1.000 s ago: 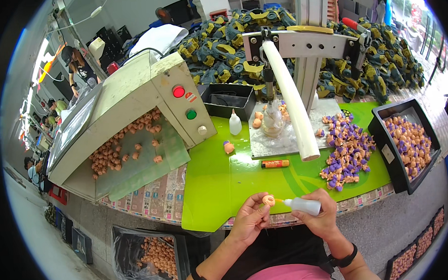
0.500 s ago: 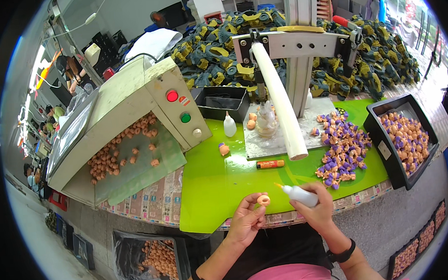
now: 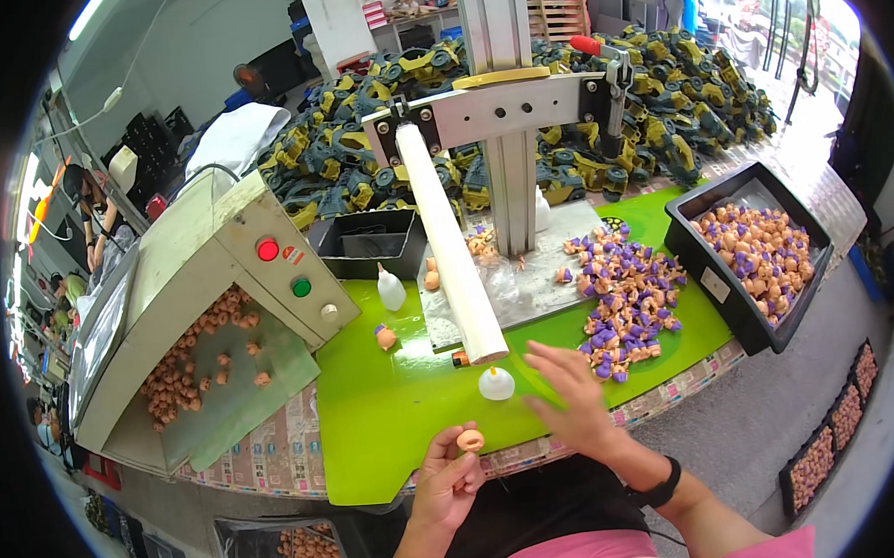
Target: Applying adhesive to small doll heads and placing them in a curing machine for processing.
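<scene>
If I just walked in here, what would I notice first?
Probably the huge heap of yellow and dark toy vehicles across the back. Next, the pile of purple-and-peach toy pieces on the right of the bright green mat. Up front, the left hand holds one hollow peach piece.

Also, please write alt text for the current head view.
A person's left hand holds a small, round, peach-coloured piece; the open right hand is near a white squeeze bottle. Purple-and-peach pieces lie heaped on a glossy green mat.
</scene>
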`<act>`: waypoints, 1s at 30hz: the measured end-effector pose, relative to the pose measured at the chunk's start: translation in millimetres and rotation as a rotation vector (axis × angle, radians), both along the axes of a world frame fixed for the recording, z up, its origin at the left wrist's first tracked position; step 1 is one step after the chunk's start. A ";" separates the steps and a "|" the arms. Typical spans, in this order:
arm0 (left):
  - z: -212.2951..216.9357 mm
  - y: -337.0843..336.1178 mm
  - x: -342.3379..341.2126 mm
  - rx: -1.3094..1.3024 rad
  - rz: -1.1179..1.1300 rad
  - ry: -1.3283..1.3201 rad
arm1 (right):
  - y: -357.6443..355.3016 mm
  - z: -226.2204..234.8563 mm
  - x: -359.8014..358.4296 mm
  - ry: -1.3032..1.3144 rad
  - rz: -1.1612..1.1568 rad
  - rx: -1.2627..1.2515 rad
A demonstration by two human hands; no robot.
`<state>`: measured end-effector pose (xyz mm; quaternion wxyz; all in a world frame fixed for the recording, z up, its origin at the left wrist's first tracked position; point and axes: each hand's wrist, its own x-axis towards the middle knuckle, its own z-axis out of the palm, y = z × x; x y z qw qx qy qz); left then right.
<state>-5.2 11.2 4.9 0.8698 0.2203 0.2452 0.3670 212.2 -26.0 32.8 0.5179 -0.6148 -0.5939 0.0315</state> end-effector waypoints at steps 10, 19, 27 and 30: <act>-2.3 -8.3 12.2 -0.028 -0.145 -0.092 | -9.7 -10.0 68.9 -0.535 -0.246 -0.284; 1.3 -16.3 11.4 -0.021 -0.121 -0.068 | -1.8 13.0 39.4 -0.176 -0.073 -0.163; 3.5 -17.8 21.2 0.007 -0.197 -0.003 | -39.5 35.4 -3.5 0.315 0.356 -0.302; 5.1 -19.3 22.2 0.028 -0.199 0.033 | -40.6 34.2 -6.4 0.326 0.332 -0.329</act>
